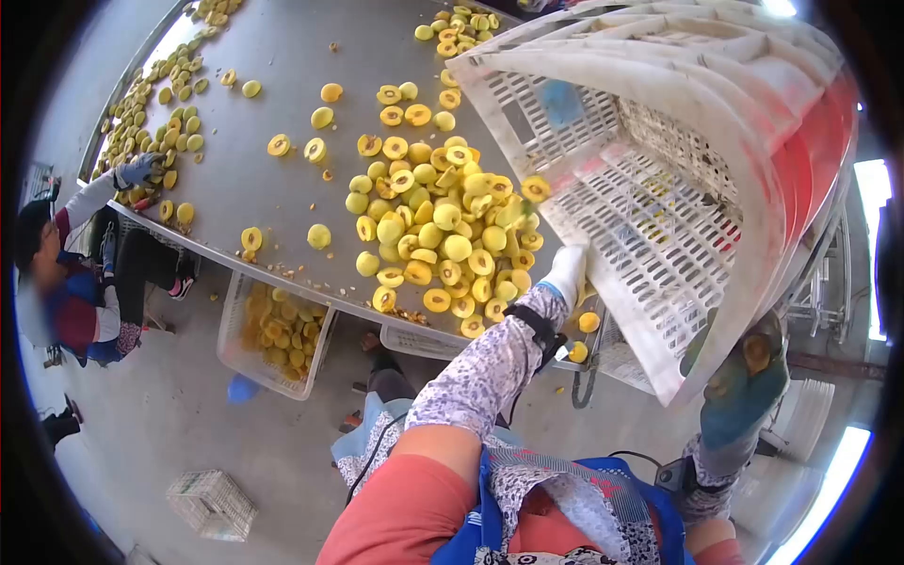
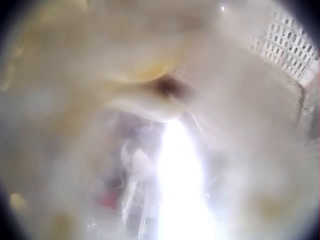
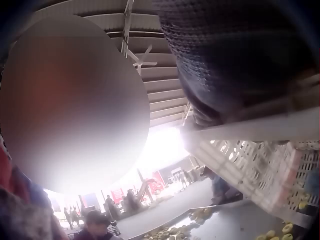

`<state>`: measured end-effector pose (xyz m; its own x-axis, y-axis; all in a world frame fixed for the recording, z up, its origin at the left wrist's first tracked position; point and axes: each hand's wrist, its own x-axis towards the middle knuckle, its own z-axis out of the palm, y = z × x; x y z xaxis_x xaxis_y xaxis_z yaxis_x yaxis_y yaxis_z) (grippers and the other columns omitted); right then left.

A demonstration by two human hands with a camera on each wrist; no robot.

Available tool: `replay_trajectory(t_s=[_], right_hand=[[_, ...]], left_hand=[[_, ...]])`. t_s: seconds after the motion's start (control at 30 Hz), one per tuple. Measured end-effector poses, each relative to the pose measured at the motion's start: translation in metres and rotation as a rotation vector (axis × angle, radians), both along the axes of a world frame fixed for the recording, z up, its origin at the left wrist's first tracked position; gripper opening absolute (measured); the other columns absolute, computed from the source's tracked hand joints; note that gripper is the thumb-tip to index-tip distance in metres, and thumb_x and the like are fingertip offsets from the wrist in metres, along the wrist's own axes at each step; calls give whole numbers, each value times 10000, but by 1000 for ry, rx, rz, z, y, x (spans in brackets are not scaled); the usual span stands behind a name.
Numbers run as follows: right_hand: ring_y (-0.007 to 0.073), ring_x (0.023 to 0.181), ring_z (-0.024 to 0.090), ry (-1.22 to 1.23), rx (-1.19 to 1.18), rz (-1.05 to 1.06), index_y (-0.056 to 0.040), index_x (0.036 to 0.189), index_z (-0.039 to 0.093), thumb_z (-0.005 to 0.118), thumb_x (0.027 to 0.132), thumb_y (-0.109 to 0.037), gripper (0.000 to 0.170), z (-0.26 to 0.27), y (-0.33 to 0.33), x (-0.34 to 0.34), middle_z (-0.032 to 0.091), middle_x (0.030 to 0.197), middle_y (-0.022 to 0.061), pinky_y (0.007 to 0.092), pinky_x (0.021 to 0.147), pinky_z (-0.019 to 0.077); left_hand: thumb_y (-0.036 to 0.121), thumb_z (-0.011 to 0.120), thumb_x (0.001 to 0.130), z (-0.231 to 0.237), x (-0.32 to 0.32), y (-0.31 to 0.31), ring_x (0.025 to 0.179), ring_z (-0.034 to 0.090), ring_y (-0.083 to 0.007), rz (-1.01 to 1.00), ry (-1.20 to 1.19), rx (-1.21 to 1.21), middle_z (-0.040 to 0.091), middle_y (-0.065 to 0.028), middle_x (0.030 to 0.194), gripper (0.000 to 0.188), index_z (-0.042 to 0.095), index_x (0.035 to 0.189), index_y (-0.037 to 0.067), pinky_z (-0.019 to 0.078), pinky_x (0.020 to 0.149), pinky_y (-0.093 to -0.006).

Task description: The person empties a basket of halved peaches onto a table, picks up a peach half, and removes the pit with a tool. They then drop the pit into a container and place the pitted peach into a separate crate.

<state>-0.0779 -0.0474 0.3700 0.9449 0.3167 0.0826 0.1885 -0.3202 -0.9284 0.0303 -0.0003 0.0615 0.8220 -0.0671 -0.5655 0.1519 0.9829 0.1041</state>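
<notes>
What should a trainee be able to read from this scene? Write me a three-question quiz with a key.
1. True or false: the large white crate is tilted, with part of its inside visible in the head view.
2. What colour is the glove on the near worker's left hand: (a) red, (b) white, (c) black?
3. Fill in: in the head view, another person reaches over the table at the picture's ____ side.

Key: 1. True. 2. b. 3. left.
</notes>
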Motion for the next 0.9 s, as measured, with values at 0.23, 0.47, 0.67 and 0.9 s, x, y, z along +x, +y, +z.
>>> replay_trajectory(t_s=[0.23,0.47,0.67,0.9], right_hand=[[206,930,609,-481,-396,-68,95,1088,570,624,961,-290,409,8,-23,32,655,942,108,318,854,485],[155,716,604,-314,-298,-439,28,1290,485,534,992,-473,585,9,-171,-61,617,944,100,293,525,449],[196,927,594,-91,500,-450,-44,1476,373,470,1040,-321,526,-15,-275,-222,577,1258,117,364,712,505],[165,722,598,-184,476,-1144,-54,1370,495,493,1019,-452,531,-57,-296,-311,645,959,38,315,636,519]], left_hand=[[279,504,977,7,-19,17,991,684,-260,-92,-85,-66,658,-120,1151,328,531,1237,81,601,827,-501],[158,636,926,32,-110,35,1057,650,-285,-173,-342,-208,638,-143,1197,417,535,1289,-20,551,939,-411],[71,622,880,87,-164,0,1059,640,-297,-541,-480,151,619,-174,1199,483,478,1326,-45,551,922,-427],[-34,613,798,101,-178,-96,981,637,-254,-659,-650,410,608,-130,1121,607,408,1368,8,557,862,-398]])
